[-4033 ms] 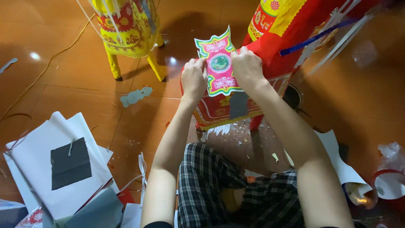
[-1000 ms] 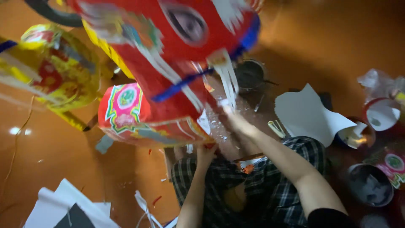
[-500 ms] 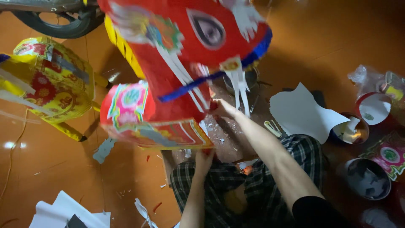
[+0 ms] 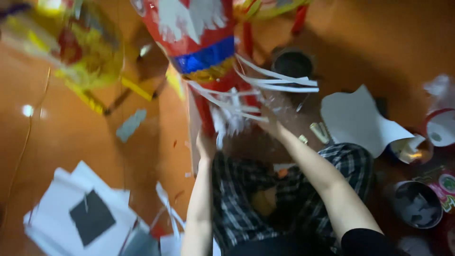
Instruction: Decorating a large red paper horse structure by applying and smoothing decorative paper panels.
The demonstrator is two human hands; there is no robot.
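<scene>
Both arms reach forward; left hand [image 4: 206, 144] raised, right hand [image 4: 270, 125] extended, blurred.

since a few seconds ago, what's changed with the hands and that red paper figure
Four seconds ago both hands pressed a pink-and-green paper ornament onto the red paper figure. Now the figure is turned, its white strips hanging toward the lap. The left hand has dropped to its lower edge; the right hand reaches in among the strips. The yellow figure, the white sheets and the person's seat on the floor are unchanged.
</scene>
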